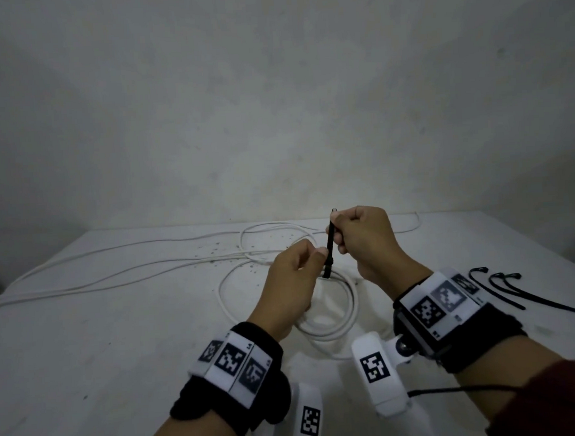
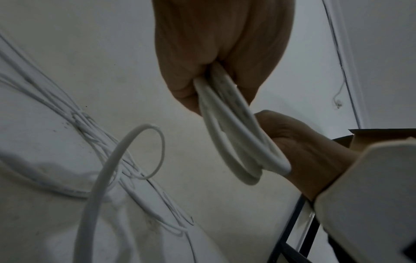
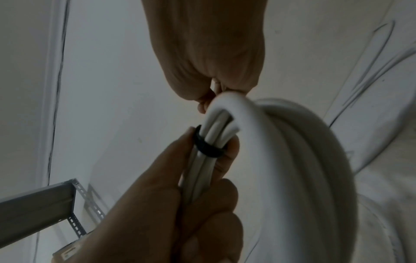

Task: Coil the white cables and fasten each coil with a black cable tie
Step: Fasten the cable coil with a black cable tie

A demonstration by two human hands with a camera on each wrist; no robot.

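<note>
Left hand [image 1: 289, 284] is clamping cable coil [image 3: 303, 151]; right hand [image 1: 367, 243], pinching cable tie [image 1: 330, 245], should be pulling straight toward 12 o'clock.
</note>
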